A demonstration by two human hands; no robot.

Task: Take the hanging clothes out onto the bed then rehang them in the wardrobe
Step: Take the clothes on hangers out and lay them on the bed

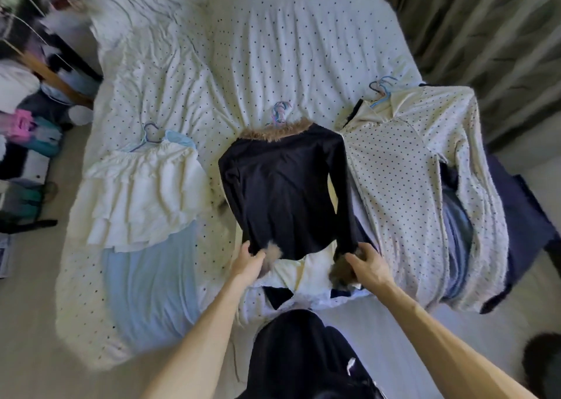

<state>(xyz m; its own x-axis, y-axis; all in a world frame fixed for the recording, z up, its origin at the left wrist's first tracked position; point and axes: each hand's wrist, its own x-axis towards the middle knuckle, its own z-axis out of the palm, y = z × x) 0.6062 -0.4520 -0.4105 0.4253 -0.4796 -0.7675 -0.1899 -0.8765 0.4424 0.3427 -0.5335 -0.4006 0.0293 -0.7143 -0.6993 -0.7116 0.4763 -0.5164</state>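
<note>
Bed [243,49], dotted cover: clothes on hangers laid across near end. Dotted cream shirt [409,171] on your right; white ruffled top [142,192] on your left. Black top [282,186], fur collar and cuffs, flat at centre. Your left hand [247,262] pinches its lower edge; your right hand [368,266], fingers curled, grips furry cuff [341,272].

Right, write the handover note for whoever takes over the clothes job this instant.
Left hand and right hand: both grip the lower end of the black long-sleeved top with brown fur trim, flat mid-bed.
White ruffled top lies left of it, cream dotted shirt right; all on hangers.
Done: clothes laid on the dotted bed.
Left: rehang them all.
</note>
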